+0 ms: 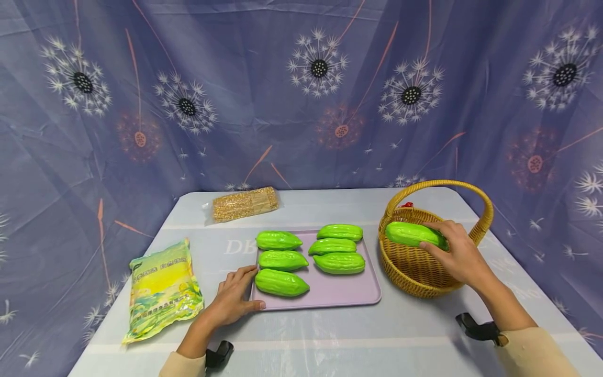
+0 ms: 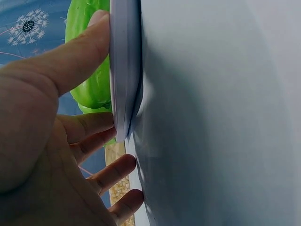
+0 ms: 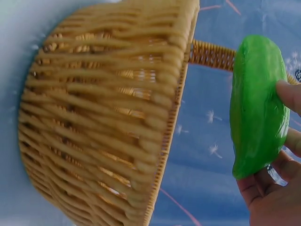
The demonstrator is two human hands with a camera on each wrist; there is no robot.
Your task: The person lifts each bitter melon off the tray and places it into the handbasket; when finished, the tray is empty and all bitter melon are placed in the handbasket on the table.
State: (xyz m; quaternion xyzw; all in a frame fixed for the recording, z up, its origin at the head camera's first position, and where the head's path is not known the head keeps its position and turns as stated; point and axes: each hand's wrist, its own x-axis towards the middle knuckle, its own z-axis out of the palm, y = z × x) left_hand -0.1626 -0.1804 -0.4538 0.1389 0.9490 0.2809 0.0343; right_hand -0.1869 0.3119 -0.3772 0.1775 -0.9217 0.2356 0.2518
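Note:
My right hand (image 1: 457,251) grips a bright green bitter melon (image 1: 412,234), ridged and tapered, over the mouth of a wicker basket (image 1: 410,272). In the right wrist view the melon (image 3: 258,108) is between thumb and fingers, clear of the basket's side (image 3: 103,113). A pale purple tray (image 1: 330,290) bears several more such melons in two columns, one of them at the left front (image 1: 281,283). At the tray's front left corner rests my left hand (image 1: 233,298), fingers fairly straight. Its thumb and fingertips touch the tray's rim (image 2: 123,70) in the left wrist view.
A tall arched handle (image 1: 443,183) spans the basket, and a small red thing (image 1: 407,204) shows at its back rim. Left of the tray lies a yellow-green bag (image 1: 162,293). Behind it is a clear pack of corn kernels (image 1: 245,204). A dandelion-print curtain (image 1: 264,104) surrounds the table.

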